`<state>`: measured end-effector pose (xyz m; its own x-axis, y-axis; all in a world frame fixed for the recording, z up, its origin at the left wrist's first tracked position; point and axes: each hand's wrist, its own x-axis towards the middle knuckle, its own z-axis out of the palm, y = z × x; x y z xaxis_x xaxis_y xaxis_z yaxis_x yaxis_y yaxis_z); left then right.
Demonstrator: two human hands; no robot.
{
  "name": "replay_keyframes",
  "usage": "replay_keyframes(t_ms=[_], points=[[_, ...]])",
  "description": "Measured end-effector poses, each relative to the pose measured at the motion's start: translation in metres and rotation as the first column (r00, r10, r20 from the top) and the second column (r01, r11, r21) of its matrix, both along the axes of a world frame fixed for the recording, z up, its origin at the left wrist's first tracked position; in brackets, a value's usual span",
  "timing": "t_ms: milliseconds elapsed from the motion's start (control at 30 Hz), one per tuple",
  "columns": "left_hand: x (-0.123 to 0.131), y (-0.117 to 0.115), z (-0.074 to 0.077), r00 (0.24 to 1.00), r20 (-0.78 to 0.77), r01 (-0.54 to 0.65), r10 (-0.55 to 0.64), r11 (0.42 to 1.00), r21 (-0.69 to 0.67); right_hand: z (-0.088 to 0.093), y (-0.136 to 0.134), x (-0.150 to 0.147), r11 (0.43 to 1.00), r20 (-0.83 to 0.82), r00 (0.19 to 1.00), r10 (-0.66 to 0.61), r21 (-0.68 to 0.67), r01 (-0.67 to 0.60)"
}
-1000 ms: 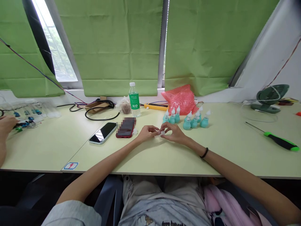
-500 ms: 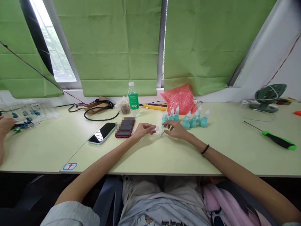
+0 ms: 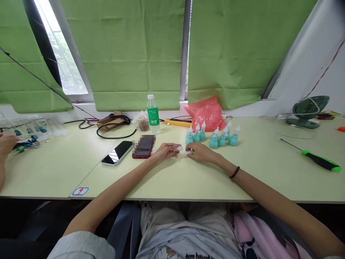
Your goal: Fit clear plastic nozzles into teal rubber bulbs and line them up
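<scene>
My left hand [image 3: 166, 152] is closed on a small clear plastic piece [image 3: 179, 148], which pokes out past its fingertips. Just to the right, my right hand [image 3: 201, 152] has its fingers closed round a small whitish piece [image 3: 189, 152], low over the table; the two hands do not touch. Behind my right hand stand several teal bulbs with pointed clear tips, one of them a teal bulb [image 3: 234, 139] at the right end of the group. A red-edged phone [image 3: 143, 146] lies left of my left hand, with a small clear item partly showing beside it.
A white-edged phone [image 3: 116, 153], a water bottle [image 3: 153, 116], a red bubble-wrap bag [image 3: 207, 114] and a black cable [image 3: 115, 136] are on the table [image 3: 172, 183]. Rightward are a screwdriver [image 3: 318, 160] and a green fan [image 3: 307, 111]. Another person's hand [image 3: 7, 144] is far left.
My right hand's fingers have come down and closed round the small whitish piece that stood on the table between the hands. My left hand has turned slightly, still holding the clear piece.
</scene>
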<state>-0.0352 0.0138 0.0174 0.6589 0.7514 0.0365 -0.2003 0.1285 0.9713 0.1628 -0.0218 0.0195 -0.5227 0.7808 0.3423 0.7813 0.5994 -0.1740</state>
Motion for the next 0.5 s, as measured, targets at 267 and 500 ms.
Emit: replay_keyframes(t_ms=[267,500], points=[[-0.002,-0.004,0.001,0.986,-0.048,-0.157,0.161,0.986,0.063,-0.002,-0.002,-0.001,1.0,0.051,0.998,-0.028,0.014,0.027],[-0.001,-0.01,0.007,0.967,-0.093,-0.229,0.237,0.969,0.095,0.022,-0.004,0.007,0.965,-0.079,0.992,-0.099,0.236,0.115]])
